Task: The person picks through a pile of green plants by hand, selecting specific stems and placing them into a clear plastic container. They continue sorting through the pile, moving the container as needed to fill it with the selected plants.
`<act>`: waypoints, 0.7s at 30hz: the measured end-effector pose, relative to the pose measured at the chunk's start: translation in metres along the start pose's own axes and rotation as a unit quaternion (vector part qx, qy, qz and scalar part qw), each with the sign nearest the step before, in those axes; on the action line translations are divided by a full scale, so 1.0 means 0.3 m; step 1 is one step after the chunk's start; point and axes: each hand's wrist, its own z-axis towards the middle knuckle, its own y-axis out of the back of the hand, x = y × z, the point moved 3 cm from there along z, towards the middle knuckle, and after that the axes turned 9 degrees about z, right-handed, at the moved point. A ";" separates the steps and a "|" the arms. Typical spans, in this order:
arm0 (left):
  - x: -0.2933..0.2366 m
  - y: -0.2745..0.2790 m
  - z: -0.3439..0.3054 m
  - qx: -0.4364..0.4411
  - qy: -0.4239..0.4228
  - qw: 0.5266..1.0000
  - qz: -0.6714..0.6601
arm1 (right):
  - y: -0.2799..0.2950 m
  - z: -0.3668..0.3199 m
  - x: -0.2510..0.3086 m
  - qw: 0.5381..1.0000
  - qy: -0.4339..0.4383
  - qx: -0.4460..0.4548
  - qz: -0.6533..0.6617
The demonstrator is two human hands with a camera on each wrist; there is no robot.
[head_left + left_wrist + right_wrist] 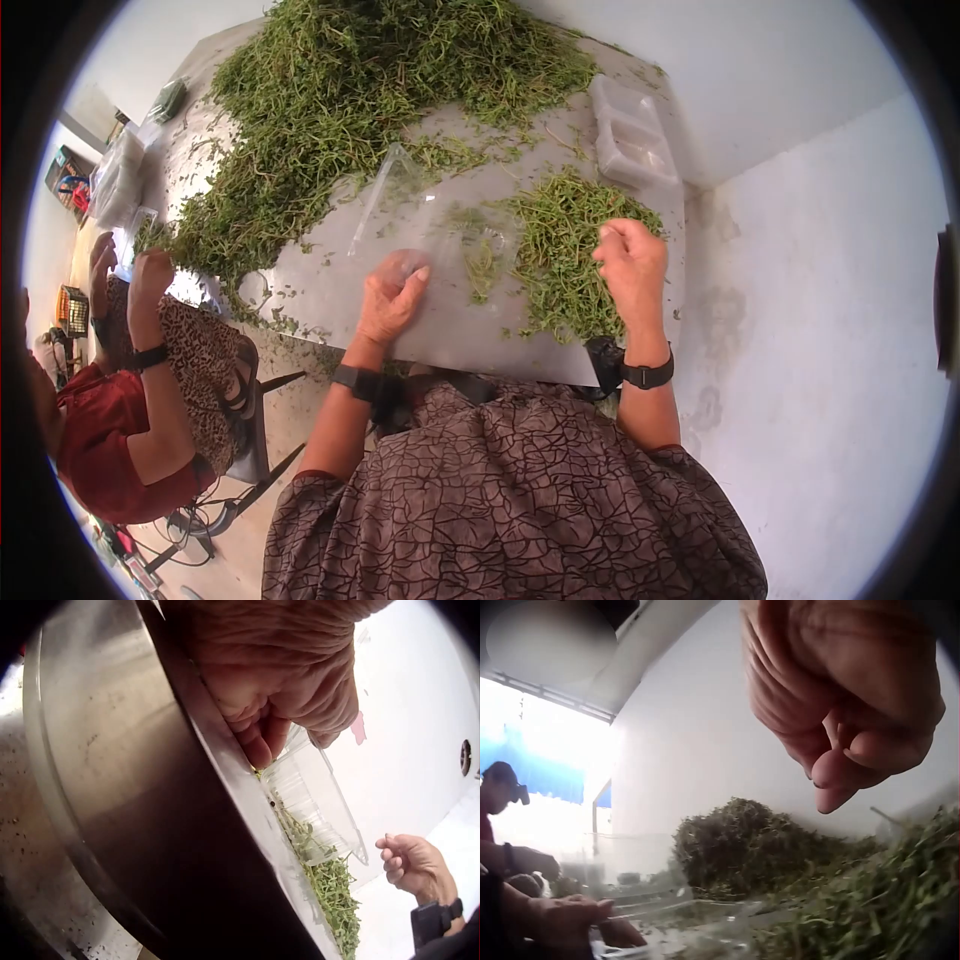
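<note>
My left hand (393, 297) grips the near left edge of a clear plastic clamshell container (440, 232) whose lid (376, 205) stands up on the far left side. A few green stems (483, 268) show through the container. Right of it lies a small pile of leafy green stems (565, 265). My right hand (630, 262) hovers over the right side of this pile, fingers curled in toward the thumb. In the right wrist view, nothing shows between the right hand's fingertips (834, 796).
A large heap of greens (330, 110) covers the back and left of the metal table (440, 345). Empty clear containers (637, 150) stand at the back right, by a white wall (800, 250). Another person (130, 430) in red sits at the left with raised hands.
</note>
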 end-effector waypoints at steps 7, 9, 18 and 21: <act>0.009 0.006 0.002 0.023 0.025 0.999 -0.017 | 0.187 0.025 -0.127 0.965 -0.055 -0.061 -0.247; 0.024 0.008 0.004 0.039 0.050 0.997 -0.044 | 0.200 0.012 -0.151 0.958 -0.065 -0.062 -0.271; 0.053 0.023 0.004 -0.007 0.159 0.981 -0.115 | 0.199 0.014 -0.236 0.958 -0.075 -0.052 -0.271; 0.034 0.023 -0.027 -0.121 0.127 0.982 -0.075 | 0.216 0.020 -0.235 0.960 -0.068 -0.061 -0.264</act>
